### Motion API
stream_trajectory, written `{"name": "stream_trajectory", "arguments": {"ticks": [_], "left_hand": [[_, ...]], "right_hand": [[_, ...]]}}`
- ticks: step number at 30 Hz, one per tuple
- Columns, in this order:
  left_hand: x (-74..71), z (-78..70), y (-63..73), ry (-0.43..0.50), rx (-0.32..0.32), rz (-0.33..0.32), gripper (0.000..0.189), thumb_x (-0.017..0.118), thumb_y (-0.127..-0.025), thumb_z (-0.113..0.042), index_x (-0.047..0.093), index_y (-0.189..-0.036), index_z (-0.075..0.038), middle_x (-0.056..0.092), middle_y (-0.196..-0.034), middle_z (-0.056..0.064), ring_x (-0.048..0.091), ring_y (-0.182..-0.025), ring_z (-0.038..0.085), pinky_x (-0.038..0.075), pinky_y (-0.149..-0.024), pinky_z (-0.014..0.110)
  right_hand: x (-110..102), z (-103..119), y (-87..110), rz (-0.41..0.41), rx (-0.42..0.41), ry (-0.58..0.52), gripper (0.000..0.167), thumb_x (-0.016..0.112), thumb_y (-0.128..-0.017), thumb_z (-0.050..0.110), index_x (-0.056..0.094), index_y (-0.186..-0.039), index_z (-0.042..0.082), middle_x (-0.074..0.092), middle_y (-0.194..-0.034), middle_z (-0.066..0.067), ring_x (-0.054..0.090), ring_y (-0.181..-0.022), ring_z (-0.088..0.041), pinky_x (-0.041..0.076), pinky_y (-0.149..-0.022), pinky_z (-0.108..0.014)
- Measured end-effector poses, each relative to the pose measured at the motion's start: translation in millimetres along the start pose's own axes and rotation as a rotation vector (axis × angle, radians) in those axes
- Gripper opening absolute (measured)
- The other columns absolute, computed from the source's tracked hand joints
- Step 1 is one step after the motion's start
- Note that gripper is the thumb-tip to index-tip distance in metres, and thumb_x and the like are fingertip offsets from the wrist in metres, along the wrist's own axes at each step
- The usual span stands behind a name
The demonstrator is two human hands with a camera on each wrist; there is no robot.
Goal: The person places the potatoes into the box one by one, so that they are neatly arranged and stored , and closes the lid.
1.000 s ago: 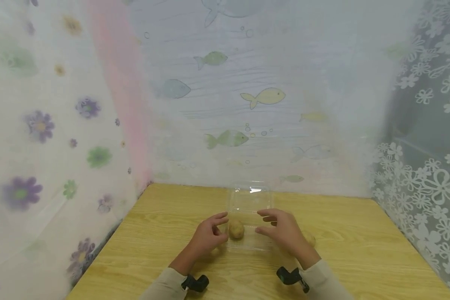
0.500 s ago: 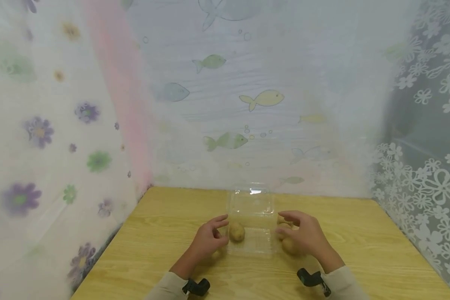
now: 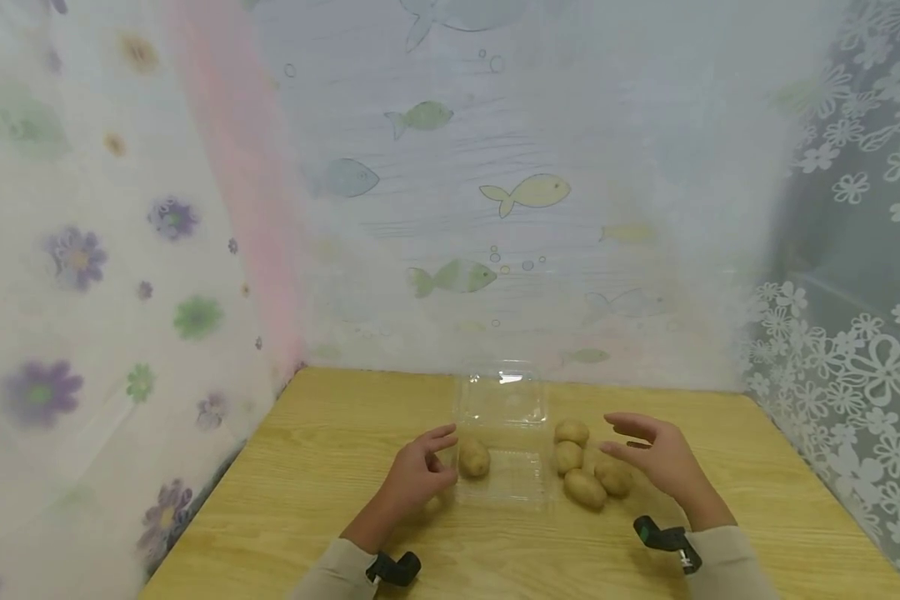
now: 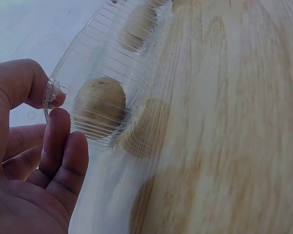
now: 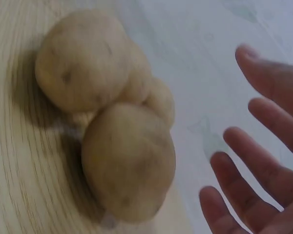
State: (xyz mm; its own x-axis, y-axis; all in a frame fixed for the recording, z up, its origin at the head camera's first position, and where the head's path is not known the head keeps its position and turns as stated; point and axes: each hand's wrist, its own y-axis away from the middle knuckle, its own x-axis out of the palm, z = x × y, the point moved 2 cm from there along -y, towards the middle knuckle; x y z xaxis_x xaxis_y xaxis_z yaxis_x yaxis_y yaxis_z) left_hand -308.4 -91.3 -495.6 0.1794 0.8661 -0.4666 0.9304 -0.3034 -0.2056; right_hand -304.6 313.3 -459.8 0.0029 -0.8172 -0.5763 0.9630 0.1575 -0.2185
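Note:
A clear plastic clamshell box (image 3: 519, 477) lies with its lid raised at the back. One potato (image 3: 475, 458) sits inside at the left; in the left wrist view this potato (image 4: 100, 103) shows through the ribbed wall. My left hand (image 3: 418, 471) pinches the box's left rim (image 4: 52, 92) between thumb and finger. To the right of the box, several potatoes (image 3: 585, 489) lie clustered on the table. My right hand (image 3: 663, 457) is just right of that cluster, holding nothing. In the right wrist view its spread fingers (image 5: 254, 170) are apart from the nearest potato (image 5: 129, 161).
The wood-grain table (image 3: 330, 467) runs back to a translucent curtain printed with fish (image 3: 461, 277). Flowered curtains (image 3: 41, 392) hang along the left and right sides. A black wrist mount (image 3: 667, 537) is strapped to each forearm.
My right hand has moved right, from over the box, past the potato cluster, uncovering it. The left hand stays at the box's rim.

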Motion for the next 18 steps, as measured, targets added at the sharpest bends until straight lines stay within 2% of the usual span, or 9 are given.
{"name": "stream_trajectory", "arguments": {"ticks": [5, 11, 18], "left_hand": [[0.1, 2.0, 0.3, 0.009, -0.004, -0.001, 0.057, 0.069, -0.087, -0.006, 0.062, -0.144, -0.007, 0.051, -0.158, -0.002, 0.054, -0.07, 0.005, 0.048, -0.06, 0.021], [-0.6, 2.1, 1.2, 0.022, -0.014, 0.004, 0.058, 0.069, -0.088, -0.007, 0.061, -0.145, -0.007, 0.05, -0.158, -0.001, 0.054, -0.07, 0.005, 0.048, -0.06, 0.022], [-0.5, 0.8, 1.0, 0.037, -0.007, 0.012, 0.057, 0.069, -0.089, -0.006, 0.06, -0.145, -0.004, 0.048, -0.16, 0.002, 0.053, -0.07, 0.005, 0.047, -0.059, 0.021]], "right_hand": [[-5, -16, 5.1, 0.07, 0.018, -0.081, 0.054, 0.074, -0.097, 0.035, 0.06, -0.146, 0.017, 0.06, -0.147, -0.014, 0.059, -0.131, -0.04, 0.058, -0.095, -0.036], [-3, -33, 8.8, 0.094, 0.005, -0.184, 0.052, 0.071, -0.099, 0.023, 0.057, -0.147, 0.009, 0.06, -0.146, -0.018, 0.066, -0.124, -0.028, 0.053, -0.093, -0.021], [0, -47, 11.7, 0.147, 0.022, -0.338, 0.06, 0.071, -0.099, 0.016, 0.048, -0.151, -0.002, 0.057, -0.148, -0.022, 0.066, -0.124, -0.011, 0.054, -0.095, -0.02]]}}
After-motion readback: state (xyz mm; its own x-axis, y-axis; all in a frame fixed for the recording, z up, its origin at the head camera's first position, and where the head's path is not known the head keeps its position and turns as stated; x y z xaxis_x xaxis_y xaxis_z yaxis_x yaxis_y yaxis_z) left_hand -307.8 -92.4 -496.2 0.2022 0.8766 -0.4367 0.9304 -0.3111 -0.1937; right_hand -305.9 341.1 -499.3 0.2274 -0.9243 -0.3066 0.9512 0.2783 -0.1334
